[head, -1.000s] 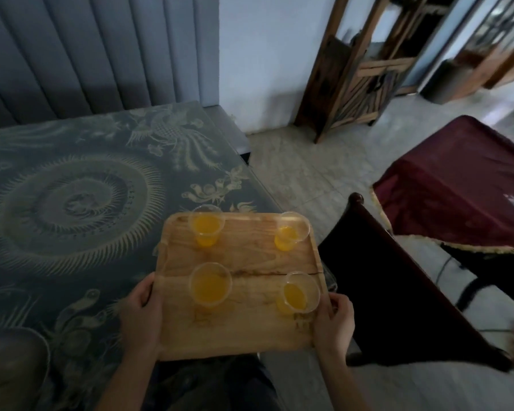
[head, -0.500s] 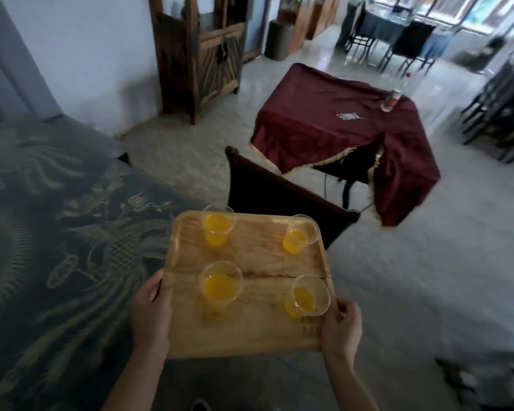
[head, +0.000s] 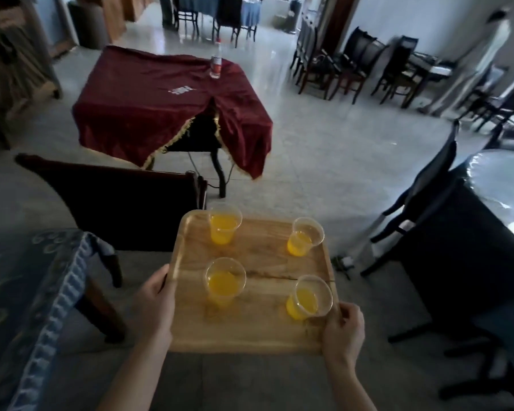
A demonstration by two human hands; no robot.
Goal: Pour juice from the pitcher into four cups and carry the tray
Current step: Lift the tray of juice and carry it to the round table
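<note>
Both forearms reach forward from the bottom of the view and take a rectangular light wooden tray [head: 250, 332] by its two side edges, close to the near corners. The left hand [head: 153, 304] grips the left rim, with its thumb lying along the top of the lip and its fingers hidden underneath. The right hand [head: 343, 330] grips the right rim, with its thumb curled over the edge and the other fingers tucked below, out of sight. The tray is held roughly level in the air, above the pale tiled floor [head: 324, 161].

Four clear plastic cups of orange juice stand upright on it, one towards each corner and well apart from each other: far left cup [head: 223, 225], far right cup [head: 304, 236], near left cup [head: 223, 281] and near right cup [head: 309, 298]. The near right one stands just beside the right thumb and close to the rim.

On the left, the fringed edge of a table under a blue patterned cloth [head: 27, 292] runs near the left forearm, and a dark wooden chair back [head: 116, 200] stands beyond it, near the tray's far left corner. On the right are a black chair [head: 428, 191] and a dark table with a glossy top [head: 499, 185]. Open floor lies between the two sides. Ahead stands a square table draped in maroon cloth [head: 149, 105], with a clear bottle [head: 216, 62] near its far corner.
</note>
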